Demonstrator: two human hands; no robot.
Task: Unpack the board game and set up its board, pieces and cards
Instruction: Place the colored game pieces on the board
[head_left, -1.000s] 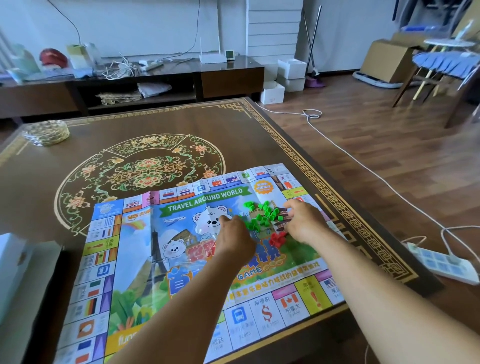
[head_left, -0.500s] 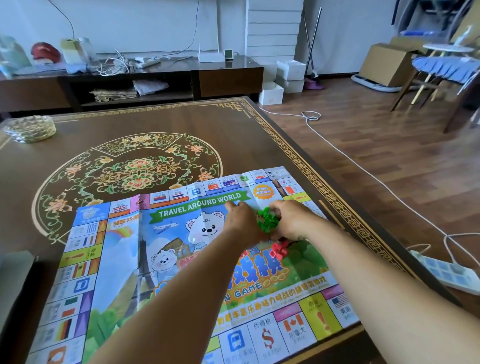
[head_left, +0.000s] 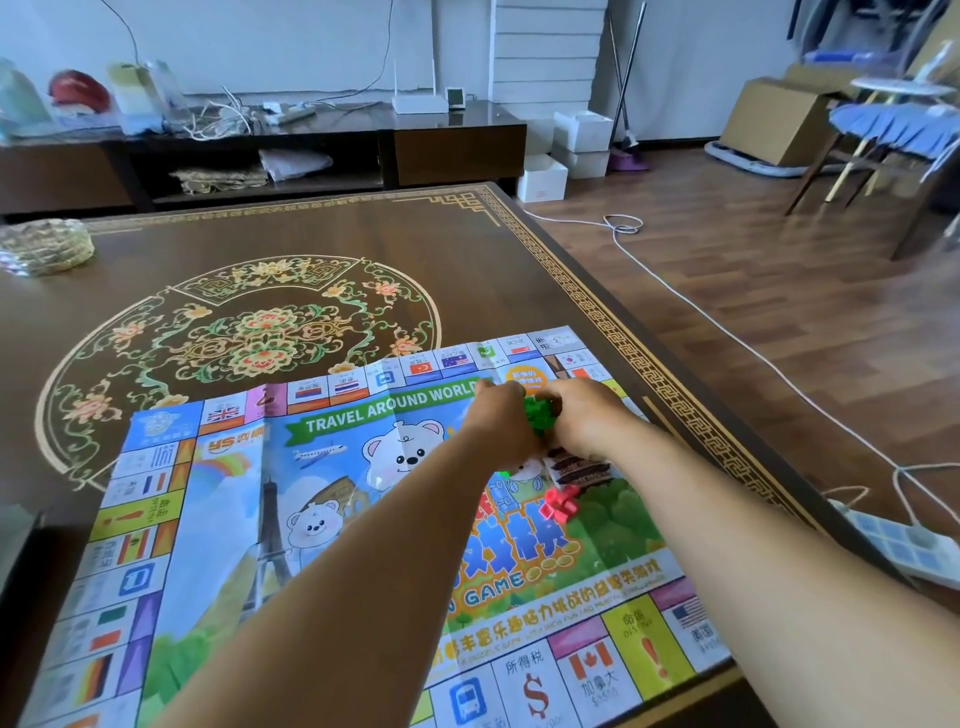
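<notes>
The paper game board (head_left: 291, 519), printed "TRAVEL AROUND WORLD", lies unfolded on the dark patterned table (head_left: 363, 260). Near its far right part my left hand (head_left: 498, 421) and my right hand (head_left: 587, 415) are cupped together around a heap of small green plastic pieces (head_left: 540, 413), fingers curled against them from both sides. A small cluster of red pieces (head_left: 561, 504) lies on the board just nearer to me, below my right wrist. Part of the green heap is hidden between my palms.
A woven coaster stack (head_left: 44, 247) sits at the table's far left. The table's right edge (head_left: 691, 415) runs close to my right hand. A power strip (head_left: 904, 545) and white cable (head_left: 727, 332) lie on the wooden floor to the right. A low cabinet (head_left: 311, 150) stands behind.
The scattered green pieces have been swept together into one heap between my two hands, which closed in on each other. The red pieces stayed in place.
</notes>
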